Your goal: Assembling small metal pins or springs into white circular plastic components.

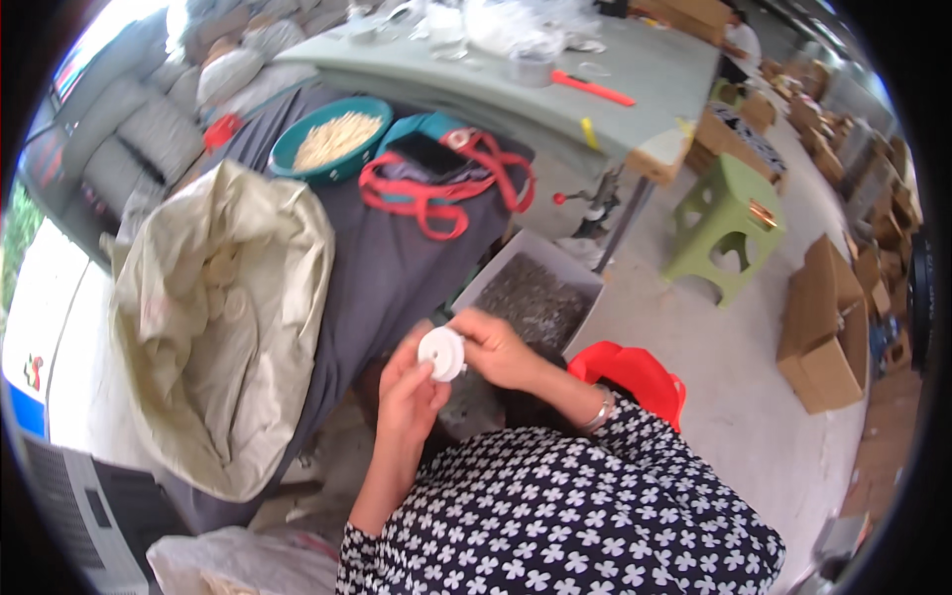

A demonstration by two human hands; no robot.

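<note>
A small round white plastic piece [440,354] with a hole near its middle is held up in front of me. My left hand [405,382] grips it from the left, thumb against its lower edge. Around its upper right side close the fingers of my right hand [493,347]; what those fingertips pinch is partly hidden. Below and beyond my hands stands a grey bin [587,281] of dark small bits. To the left, a large open beige sack [288,397] has a few pale round pieces inside.
A teal bowl [282,159] of pale small pieces and a red-strapped bag [436,226] with a phone lie on dark cloth. A grey-green table [654,69] stands beyond. Right are a red basin [645,377], green stool [729,188] and cardboard box [818,337]. A person sits far off.
</note>
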